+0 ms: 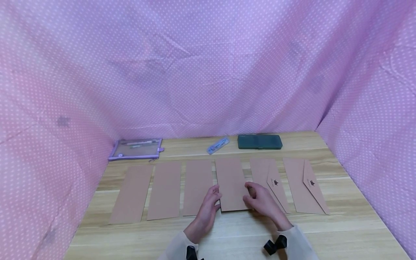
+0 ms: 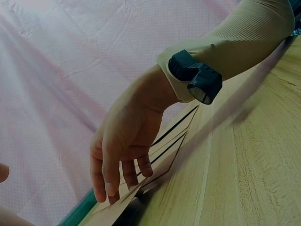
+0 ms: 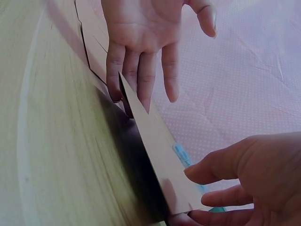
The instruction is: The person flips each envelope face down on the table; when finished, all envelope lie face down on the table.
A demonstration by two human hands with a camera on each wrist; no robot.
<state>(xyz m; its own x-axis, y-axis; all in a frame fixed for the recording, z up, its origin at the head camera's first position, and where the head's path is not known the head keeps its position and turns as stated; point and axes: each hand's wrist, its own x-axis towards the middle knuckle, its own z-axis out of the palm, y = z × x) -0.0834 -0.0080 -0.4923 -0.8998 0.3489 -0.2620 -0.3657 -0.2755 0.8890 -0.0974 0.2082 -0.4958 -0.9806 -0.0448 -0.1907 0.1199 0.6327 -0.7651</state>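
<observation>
A brown envelope (image 1: 231, 184), plain side up, is held between both hands. Its near edge is tilted slightly off the table, with dark shadow beneath in the right wrist view. My left hand (image 1: 204, 213) holds the left edge, with extended fingers above and under it and the thumb (image 3: 207, 21) away from the paper. On the opposite edge, my right hand (image 1: 264, 200) grips with bent fingers, one tucked beneath in the left wrist view. Three plain-side-up envelopes (image 1: 164, 189) lie to the left. Two flap-side-up envelopes (image 1: 295, 184) with crown prints lie to the right.
Along the back of the wooden table (image 1: 227, 234) lie a purple-edged clear zip pouch (image 1: 138, 150) with pens, a small blue-and-white packet (image 1: 218, 145) and a dark green case (image 1: 260, 142). Pink dotted cloth (image 1: 208, 72) hangs behind and at both sides.
</observation>
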